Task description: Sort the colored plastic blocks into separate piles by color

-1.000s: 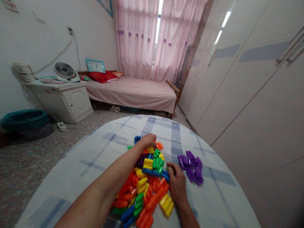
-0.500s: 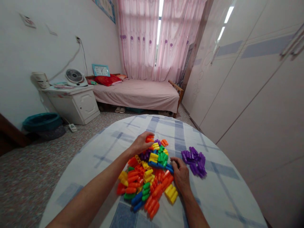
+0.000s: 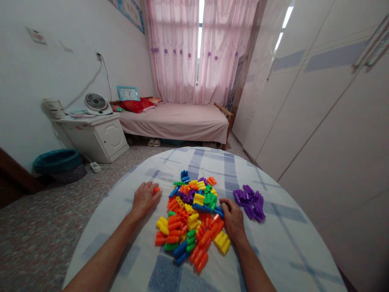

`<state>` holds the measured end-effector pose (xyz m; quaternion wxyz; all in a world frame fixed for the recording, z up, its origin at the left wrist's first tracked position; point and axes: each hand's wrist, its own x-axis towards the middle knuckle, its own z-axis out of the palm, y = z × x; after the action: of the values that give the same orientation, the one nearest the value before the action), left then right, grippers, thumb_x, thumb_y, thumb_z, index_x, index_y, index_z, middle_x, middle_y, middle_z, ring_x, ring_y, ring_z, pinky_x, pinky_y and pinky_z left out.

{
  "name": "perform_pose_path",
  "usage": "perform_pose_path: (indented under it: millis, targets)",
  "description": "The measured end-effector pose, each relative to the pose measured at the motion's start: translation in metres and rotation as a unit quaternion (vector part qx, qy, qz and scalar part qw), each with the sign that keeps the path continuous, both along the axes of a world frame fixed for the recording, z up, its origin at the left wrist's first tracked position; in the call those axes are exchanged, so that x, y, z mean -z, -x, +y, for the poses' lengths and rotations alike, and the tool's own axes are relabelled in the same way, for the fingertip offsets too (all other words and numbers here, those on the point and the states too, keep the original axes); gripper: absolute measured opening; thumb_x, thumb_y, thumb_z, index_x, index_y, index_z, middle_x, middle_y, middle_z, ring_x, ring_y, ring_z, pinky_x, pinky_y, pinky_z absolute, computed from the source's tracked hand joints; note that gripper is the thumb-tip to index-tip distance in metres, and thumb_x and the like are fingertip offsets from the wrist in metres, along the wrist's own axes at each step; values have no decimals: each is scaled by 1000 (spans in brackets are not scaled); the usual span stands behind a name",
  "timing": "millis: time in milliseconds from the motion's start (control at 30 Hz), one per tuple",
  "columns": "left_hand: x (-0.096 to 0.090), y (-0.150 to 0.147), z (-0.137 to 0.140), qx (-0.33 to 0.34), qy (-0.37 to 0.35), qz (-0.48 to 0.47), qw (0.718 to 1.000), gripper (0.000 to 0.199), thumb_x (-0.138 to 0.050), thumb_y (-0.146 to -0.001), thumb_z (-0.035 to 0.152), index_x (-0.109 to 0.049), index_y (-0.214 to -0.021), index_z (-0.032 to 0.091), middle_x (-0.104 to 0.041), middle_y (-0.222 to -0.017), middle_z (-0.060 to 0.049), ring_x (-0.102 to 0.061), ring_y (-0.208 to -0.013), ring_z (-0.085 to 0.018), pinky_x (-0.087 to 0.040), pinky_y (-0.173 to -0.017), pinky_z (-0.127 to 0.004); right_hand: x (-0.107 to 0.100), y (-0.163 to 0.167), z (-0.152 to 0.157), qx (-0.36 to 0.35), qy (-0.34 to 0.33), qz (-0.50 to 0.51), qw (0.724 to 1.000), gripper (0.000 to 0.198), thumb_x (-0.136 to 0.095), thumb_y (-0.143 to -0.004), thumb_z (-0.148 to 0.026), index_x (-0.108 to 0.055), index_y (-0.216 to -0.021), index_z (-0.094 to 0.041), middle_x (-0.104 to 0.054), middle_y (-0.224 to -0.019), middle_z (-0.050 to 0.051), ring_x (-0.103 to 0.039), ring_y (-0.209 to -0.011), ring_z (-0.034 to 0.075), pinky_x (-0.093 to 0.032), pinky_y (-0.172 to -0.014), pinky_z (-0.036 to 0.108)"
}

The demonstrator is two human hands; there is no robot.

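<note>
On the left of the pile, apart from it and low over the tablecloth, is my left hand (image 3: 145, 199), closed on an orange toy building block (image 3: 156, 190). My right hand (image 3: 232, 217) lies on the cloth at the pile's right side, its fingers loosely bent with a gap at the thumb. Its fingertips are by the end of a blue block (image 3: 203, 208), and nothing shows in its grip. The heap of ribbed plastic blocks mixes orange, yellow, green, blue and purple pieces. A yellow block (image 3: 222, 242) sits near my right wrist.
Purple blocks (image 3: 249, 202) form a separate group right of my right hand. All this is on a round table with a checked cloth (image 3: 279, 239). Beyond stand a bed (image 3: 179, 121), a white cabinet (image 3: 111, 138) with a fan (image 3: 96, 102), and a wardrobe (image 3: 304, 121).
My left hand has moved left and nearer from the pile's far edge, carrying an orange block. Blue blocks at the far end now show. My right hand stays by the pile.
</note>
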<state>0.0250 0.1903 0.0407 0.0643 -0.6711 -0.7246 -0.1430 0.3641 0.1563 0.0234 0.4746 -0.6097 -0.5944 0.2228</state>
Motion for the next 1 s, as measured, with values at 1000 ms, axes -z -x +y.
perform_pose_path:
  millis: [1000]
  targets:
    - [-81,-167,61,227,-19,-52,972,39,-48,-85,37,-57,-119,21,-63,-111,-11,-55,-107,-27,-34,-99,-41,-1,-1,-1,-7,11,-5,1000,33,-43,-81,-38,-67,-90,-18,-70,-91,7,-62,-86,21,-46,-78,31]
